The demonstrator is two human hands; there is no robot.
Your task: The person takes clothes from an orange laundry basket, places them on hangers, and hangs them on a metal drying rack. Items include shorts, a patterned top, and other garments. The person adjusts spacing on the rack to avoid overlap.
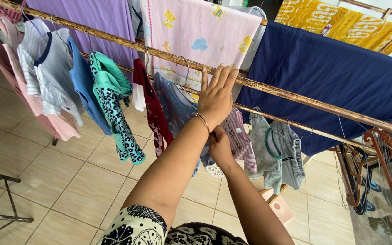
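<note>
My left hand (pixel 215 97) reaches up with its fingers straight and apart, lying flat against the upper wooden rail (pixel 296 96) and the edge of a pink printed towel (pixel 196 31). Just below it, my right hand (pixel 219 146) is closed on a pink striped garment (pixel 242 140) that hangs from the lower rail (pixel 277 119). A blue-grey shirt (pixel 175 104) on a wire hanger hangs directly left of my hands. A pale patterned garment (pixel 263 152) hangs to their right.
More small clothes hang along the rack: a maroon piece (pixel 153 109), a teal leopard-print one (pixel 114 100), a grey one (pixel 292 154). A navy cloth (pixel 341 77) and yellow cloth (pixel 341 20) drape the rails. Empty hangers (pixel 386 172) cluster at right; a pink box (pixel 280 206) sits on the tiled floor.
</note>
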